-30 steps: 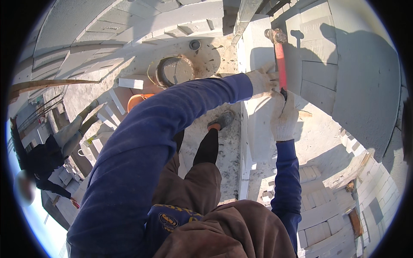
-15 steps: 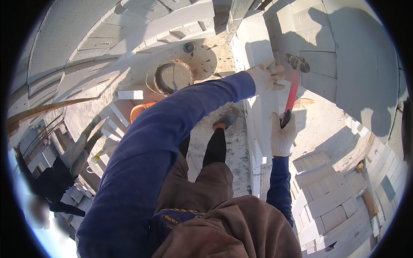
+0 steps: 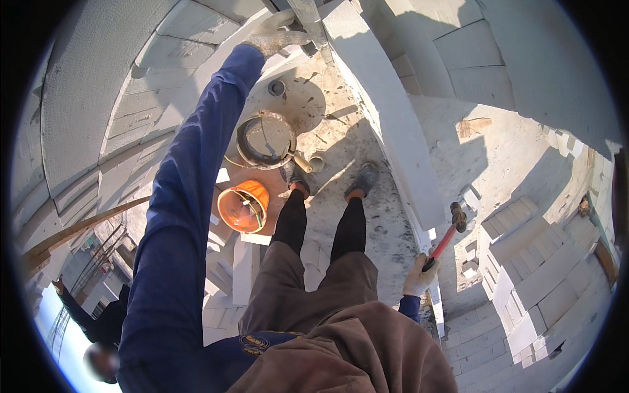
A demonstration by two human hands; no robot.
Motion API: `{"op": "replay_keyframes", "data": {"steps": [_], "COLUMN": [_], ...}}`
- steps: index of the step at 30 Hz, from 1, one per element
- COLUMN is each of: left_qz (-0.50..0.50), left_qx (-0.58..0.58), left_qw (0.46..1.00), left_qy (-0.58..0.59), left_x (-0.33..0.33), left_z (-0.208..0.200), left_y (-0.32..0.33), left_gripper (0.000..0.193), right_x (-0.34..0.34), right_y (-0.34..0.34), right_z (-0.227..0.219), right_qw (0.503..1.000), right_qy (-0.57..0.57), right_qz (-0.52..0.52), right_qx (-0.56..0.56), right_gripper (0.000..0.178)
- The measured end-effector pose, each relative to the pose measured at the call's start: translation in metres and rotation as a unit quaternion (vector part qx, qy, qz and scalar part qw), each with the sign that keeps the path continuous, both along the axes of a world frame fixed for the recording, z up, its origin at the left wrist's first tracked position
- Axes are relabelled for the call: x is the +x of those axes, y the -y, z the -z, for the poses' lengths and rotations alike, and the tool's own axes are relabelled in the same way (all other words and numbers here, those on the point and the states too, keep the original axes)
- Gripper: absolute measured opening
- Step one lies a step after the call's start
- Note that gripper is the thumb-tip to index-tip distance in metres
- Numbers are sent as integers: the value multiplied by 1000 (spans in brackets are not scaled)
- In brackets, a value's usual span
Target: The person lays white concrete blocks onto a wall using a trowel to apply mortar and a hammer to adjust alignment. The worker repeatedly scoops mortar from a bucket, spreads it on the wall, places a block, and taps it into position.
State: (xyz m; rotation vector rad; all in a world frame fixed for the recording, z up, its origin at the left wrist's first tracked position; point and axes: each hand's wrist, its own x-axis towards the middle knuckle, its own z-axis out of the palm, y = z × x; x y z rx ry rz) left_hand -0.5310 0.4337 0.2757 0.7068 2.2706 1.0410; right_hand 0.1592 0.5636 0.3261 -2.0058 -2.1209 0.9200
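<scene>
My left hand (image 3: pixel 276 36), in a pale work glove, reaches far forward beside an upright grey post (image 3: pixel 309 25). Its fingers are stretched out and spread toward the post; whether they touch it I cannot tell. In my right hand (image 3: pixel 419 276), also gloved, is a hammer (image 3: pixel 447 238) with a red handle, a black grip end and a dirty head pointing away from me. That hand is low beside the near end of a long white block wall (image 3: pixel 393 124), which runs along my right side.
A round tub of grey mortar (image 3: pixel 267 139) with a wooden-handled tool (image 3: pixel 301 162) stands ahead of my feet. Nearer is an orange bucket (image 3: pixel 244 206). Block walls rise left (image 3: pixel 141 98) and right (image 3: pixel 475 72). Stacked white blocks (image 3: pixel 531 281) lie right; another person (image 3: pixel 98 321) is at left.
My left hand has left the top of the block wall and moved forward and left to the post. My right hand has drawn back toward me with the hammer.
</scene>
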Motion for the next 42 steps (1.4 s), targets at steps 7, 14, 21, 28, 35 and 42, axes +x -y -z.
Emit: {"op": "replay_keyframes", "data": {"steps": [7,14,21,28,35,42], "left_qz": [58,28,-27,-84,-225,-190], "left_qx": [-171,-142,-95,-26,93,190], "left_qw": [983,989,995,994,953,944], "left_qy": [-41,-42,-14,57,177,189], "left_x": [-9,-4,1,-3,8,11], "left_z": [-35,-35,-20,10,32,42], "left_y": [-30,-36,-37,-29,-42,-41], "left_gripper": [67,56,43,41,26,12], "right_x": [-33,-93,-136,-144,-180,-279], "right_y": [-19,-35,-34,-29,-34,-17], "right_z": [-55,-60,-77,-92,-72,-64], "right_qw": [990,984,965,967,977,967], "right_qy": [-69,-104,-154,-141,-143,-213], "right_qz": [-30,-59,55,34,-67,-120], "right_qx": [-121,-133,-204,-212,-140,-74], "right_gripper": [16,15,17,19,18,19]}}
